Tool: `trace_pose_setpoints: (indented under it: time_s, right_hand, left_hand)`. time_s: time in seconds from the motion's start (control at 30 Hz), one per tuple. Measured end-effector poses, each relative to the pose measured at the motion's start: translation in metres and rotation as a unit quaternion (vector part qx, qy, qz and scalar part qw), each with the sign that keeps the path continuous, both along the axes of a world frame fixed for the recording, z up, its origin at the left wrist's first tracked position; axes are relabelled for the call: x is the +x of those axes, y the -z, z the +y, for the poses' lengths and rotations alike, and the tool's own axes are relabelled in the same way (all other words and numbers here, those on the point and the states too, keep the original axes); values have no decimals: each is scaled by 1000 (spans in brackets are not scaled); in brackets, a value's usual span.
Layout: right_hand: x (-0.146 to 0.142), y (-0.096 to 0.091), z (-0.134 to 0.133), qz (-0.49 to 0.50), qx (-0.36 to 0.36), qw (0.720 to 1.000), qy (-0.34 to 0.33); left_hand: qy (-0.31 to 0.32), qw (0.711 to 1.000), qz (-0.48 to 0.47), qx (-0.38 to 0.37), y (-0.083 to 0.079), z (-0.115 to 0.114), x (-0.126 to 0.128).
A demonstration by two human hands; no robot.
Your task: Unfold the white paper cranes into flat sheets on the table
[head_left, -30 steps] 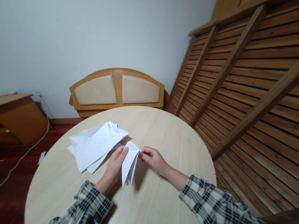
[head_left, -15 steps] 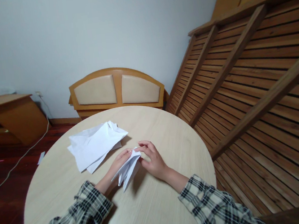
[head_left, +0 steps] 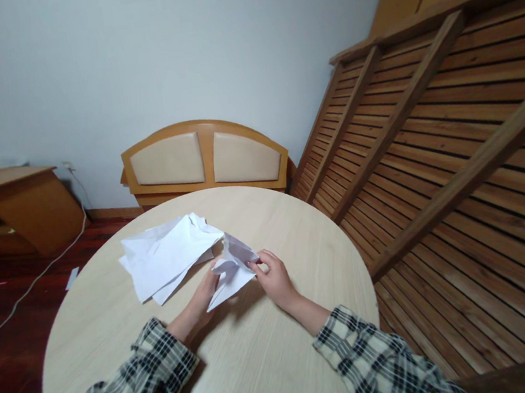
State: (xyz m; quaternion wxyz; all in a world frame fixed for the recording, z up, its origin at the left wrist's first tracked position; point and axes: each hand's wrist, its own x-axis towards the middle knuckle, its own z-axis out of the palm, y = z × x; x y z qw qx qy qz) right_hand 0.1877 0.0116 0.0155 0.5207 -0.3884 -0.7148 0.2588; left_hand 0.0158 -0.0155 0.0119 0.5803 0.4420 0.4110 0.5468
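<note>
Between my hands is a folded sheet of white paper (head_left: 233,271), held just above the table, its layers spread apart. My left hand (head_left: 201,296) is closed on its left side, with the fingertips partly hidden behind the paper. At its right edge, my right hand (head_left: 275,278) pinches the paper between thumb and fingers. A loose stack of white paper sheets (head_left: 167,259), some of them creased, lies on the table just beyond my left hand.
The round pale wooden table (head_left: 284,372) is in front of me. A headboard (head_left: 207,155) stands behind it against the wall. Wooden slats (head_left: 434,188) lean along the right. At the left are a desk (head_left: 29,206) and a white cable (head_left: 29,282) on the floor.
The folded paper has turned and opened out, its layers now spread upward and to the sides. My right hand has shifted slightly right and now pinches its right edge.
</note>
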Motion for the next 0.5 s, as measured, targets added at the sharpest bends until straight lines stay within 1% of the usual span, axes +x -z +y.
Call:
trace_pose_setpoints:
  time_s: [0.17,0.23,0.4,0.5]
  right_hand:
    - [0,7,4,34,-44,998,-14]
    - [-1,11,4,55,-60,996,-24]
    - [-2,20,3,108,-101,989,-27]
    - [-2,20,1,105,-107,988,-39]
  left_hand:
    - [1,997,-18,79,-8,-3,2]
    - [-3,995,10,96,-9,-3,1]
    - [-46,986,98,124,-10,-2,1]
    - [-33,981,128,143,-8,-2,3]
